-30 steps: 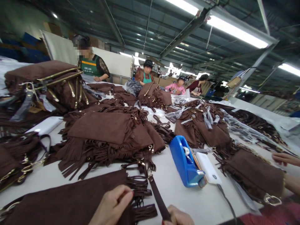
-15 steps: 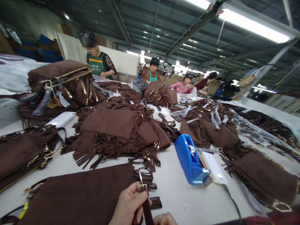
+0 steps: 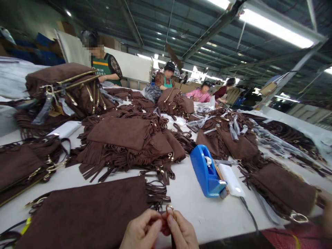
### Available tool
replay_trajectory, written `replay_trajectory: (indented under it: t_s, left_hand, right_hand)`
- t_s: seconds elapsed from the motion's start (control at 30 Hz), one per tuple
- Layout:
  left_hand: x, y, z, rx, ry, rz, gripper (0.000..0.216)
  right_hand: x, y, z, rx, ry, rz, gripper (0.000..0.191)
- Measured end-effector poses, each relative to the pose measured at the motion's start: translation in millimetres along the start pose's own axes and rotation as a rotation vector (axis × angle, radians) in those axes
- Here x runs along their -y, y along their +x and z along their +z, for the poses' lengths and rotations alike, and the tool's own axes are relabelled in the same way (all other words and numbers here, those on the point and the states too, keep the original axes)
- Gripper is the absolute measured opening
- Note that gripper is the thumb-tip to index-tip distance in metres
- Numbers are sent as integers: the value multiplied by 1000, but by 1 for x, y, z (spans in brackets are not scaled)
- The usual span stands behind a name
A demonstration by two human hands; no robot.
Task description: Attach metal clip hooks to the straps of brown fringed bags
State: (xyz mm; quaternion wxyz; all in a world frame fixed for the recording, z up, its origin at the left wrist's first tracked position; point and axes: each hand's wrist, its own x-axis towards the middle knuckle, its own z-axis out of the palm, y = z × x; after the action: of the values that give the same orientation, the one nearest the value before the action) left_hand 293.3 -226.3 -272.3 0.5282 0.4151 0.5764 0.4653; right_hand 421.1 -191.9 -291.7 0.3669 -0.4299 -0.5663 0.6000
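My left hand [image 3: 143, 229] and my right hand [image 3: 183, 231] meet low in the middle of the view, fingertips close together. A gold snap hook [image 3: 169, 208] sticks up between them, at the thumb and fingers of my right hand, which pinch it. Below the hook, a bit of dark strap [image 3: 173, 243] shows beside my right hand. My left fingers are pinched together against the hook's base; what they grip is hidden. Just behind and left lies a flat brown suede bag [image 3: 90, 207], its fringe [image 3: 157, 190] reaching toward my hands.
A blue tape dispenser [image 3: 204, 171] and a white box with a cable [image 3: 231, 180] stand right of centre. Piled fringed bags [image 3: 121, 133] lie beyond. Another bag [image 3: 284, 186] sits at right, near another person's blurred hand [image 3: 327, 202]. Several co-workers [image 3: 106, 65] are across the table.
My right hand has risen from the bottom edge to the snap hook. The hook has shifted right and down, away from the bag's fringe. A blurred hand has appeared at the right edge.
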Motion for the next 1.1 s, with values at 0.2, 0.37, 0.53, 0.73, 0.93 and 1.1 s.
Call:
replay_trajectory:
  t_s: [0.2, 0.37, 0.53, 0.73, 0.93, 1.1]
  left_hand:
    - [-6, 7, -7, 38, -29, 2, 39]
    - [-2, 9, -4, 5, -142, -165, 37]
    - [-3, 6, -8, -9, -150, -172, 30]
    - [9, 2, -5, -11, -46, -78, 23]
    - [2, 13, -22, -57, 408, 104, 27]
    - [-19, 57, -65, -215, 1060, 116, 29]
  right_hand:
    - [-11, -6, 1, 125, -316, -120, 41]
    - [-31, -10, 3, 55, -584, -435, 30]
    - [-36, -14, 2, 53, -712, -473, 32]
    - [-33, -12, 6, -5, -1006, -477, 34]
    - [-47, -5, 6, -127, -931, -489, 51]
    - [-59, -4, -1, -186, -820, -414, 51]
